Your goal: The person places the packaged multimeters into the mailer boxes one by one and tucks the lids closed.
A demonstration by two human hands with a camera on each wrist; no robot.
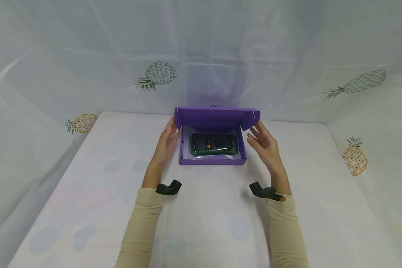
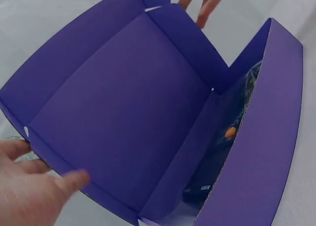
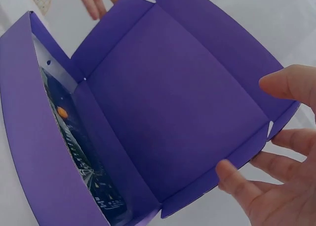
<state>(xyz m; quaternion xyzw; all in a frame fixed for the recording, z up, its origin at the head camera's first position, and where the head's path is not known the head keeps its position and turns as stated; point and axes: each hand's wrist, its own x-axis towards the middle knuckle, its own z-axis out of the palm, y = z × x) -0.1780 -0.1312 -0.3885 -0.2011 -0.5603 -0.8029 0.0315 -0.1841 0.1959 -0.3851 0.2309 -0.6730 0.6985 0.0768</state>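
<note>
A purple cardboard box (image 1: 213, 162) sits near the table's back edge, its lid (image 1: 217, 117) raised, side flaps hanging at both ends. Inside lies a dark multimeter (image 1: 217, 143) with a round dial and a yellow button, wrapped in clear plastic. My left hand (image 1: 165, 143) holds the lid's left side, fingers at the outer edge and thumb over the flap. On the other end, my right hand (image 3: 281, 171) holds the lid's corner, one finger over the front flap and others behind the side flap. In the wrist views, the box's front wall partly hides the multimeter.
A white cloth with faint spots covers the table (image 1: 207, 223). Behind it hangs a pale curtain (image 1: 221, 48) printed with pineapples. Each wrist wears a black camera mount, the left mount (image 1: 169, 188) and the right mount (image 1: 262, 191) both jutting inward.
</note>
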